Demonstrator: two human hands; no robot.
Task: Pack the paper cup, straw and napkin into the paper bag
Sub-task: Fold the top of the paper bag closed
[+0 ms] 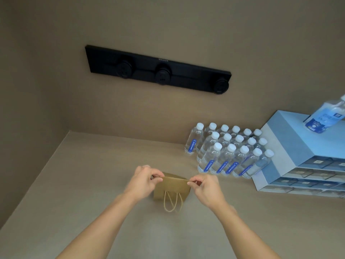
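Observation:
A small brown paper bag (172,187) stands on the beige counter (93,184) in front of me, its twine handle hanging down the near face. My left hand (144,181) pinches the left end of the bag's top edge. My right hand (207,187) pinches the right end of that edge. The top edge runs taut between the two hands. No paper cup, straw or napkin shows in the view, and the bag's inside is hidden.
Several rows of small water bottles (229,152) stand at the right rear of the counter. A blue-and-grey stack of drawers (291,146) sits further right with a bottle (324,116) on top. A black socket rail (158,69) hangs on the back wall.

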